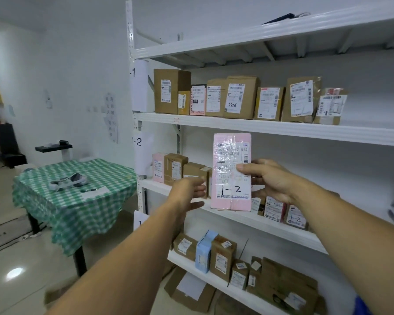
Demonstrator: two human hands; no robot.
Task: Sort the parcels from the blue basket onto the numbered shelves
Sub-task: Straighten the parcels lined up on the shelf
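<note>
Far to the left of the pink parcel stands a table with a green checked cloth (not part of the job). Closer to the parcel, still on its left, a paper sign on the rack post says 1-2. Then come some small boxes standing on the middle shelf.

Next is the left hand. Its fingers are straight and a little spread, reaching for the parcel's left edge. I cannot tell if they touch it.

The pink parcel is held upright in the air, in front of that middle shelf, and 1-2 is written on its label. On its right side the right hand pinches it, thumb on the front, fingers behind. Down to the parcel's right sit more boxes, one also marked 1-2.

The parcel's number matches the sign, so I think this is the putting-away step. Next the parcel needs to go into the gap between the two groups of boxes, standing up, without knocking its neighbours over.
</note>
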